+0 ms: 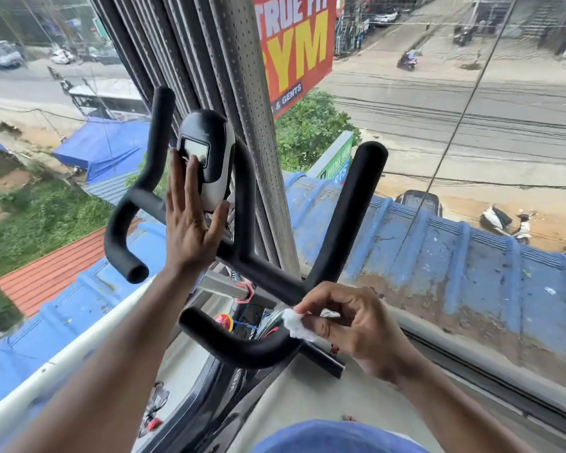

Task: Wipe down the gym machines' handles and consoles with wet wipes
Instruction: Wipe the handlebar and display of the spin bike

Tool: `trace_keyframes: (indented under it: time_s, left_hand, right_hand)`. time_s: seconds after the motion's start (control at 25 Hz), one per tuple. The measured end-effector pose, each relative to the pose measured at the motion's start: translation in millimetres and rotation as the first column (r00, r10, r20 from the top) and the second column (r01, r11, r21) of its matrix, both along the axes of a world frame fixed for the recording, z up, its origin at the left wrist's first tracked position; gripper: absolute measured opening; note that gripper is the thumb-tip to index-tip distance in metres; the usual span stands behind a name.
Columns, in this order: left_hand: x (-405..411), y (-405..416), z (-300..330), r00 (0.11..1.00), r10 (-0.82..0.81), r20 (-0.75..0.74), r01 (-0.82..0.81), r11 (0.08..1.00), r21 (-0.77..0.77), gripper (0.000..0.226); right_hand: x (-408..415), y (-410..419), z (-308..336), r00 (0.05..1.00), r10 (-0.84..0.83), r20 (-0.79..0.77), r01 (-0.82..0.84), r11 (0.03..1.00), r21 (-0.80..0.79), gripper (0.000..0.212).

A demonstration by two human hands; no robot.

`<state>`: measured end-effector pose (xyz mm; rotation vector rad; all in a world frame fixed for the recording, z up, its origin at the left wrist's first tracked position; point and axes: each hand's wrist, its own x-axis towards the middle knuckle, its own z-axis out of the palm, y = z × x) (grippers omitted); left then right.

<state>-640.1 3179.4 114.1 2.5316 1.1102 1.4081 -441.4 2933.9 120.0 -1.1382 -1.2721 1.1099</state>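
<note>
White wet wipe [296,323] pinched in right hand [350,325], touching the bend of the bike's near-right handle [242,344]. Left hand [190,220] flat, fingers straight, on console [206,152] at handlebar centre. Best wrap wipe round the grip, drag lengthwise; console looks unwiped.

I see matte black handlebars [242,230] and a console [206,152] in black and white with a pale grey screen. The wipe [296,323] my right hand [350,325] pinches is white. A red knob [223,322] sits below the bars. Outside, a red banner [294,50] carries yellow and white lettering, the roof [438,250] is faded blue with ribs, and a smaller roof [56,273] is orange-red. The perforated blinds [242,93] are grey.
</note>
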Motion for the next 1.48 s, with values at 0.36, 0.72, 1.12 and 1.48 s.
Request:
trace_keyframes:
  time_s: [0.36,0.72,1.12,1.48]
  left_hand:
    - [-1.5,-4.2,-0.6,0.999,0.043,-0.027,-0.044,0.998,-0.054,0.072]
    - [-1.6,-3.6,0.8,0.999,0.033,-0.017,-0.034,0.996,-0.081,0.073]
    - [-4.7,-2.4,1.8,1.000,0.018,0.004,-0.018,0.995,-0.094,0.064]
    - [-10.3,6.0,1.3,1.000,0.013,0.005,-0.013,0.994,-0.111,0.062]
  right_hand:
    - [10.8,14.7,17.9,0.981,-0.011,0.195,-0.009,0.995,0.102,0.011]
    - [16.2,27.5,44.5,0.981,-0.162,0.109,0.155,0.985,0.069,0.010]
    - [2.3,95.2,96.5,0.643,-0.410,0.648,0.020,0.854,0.521,0.004]
    - [-37.0,151.5,48.5,0.457,-0.601,0.656,0.064,0.757,0.650,0.014]
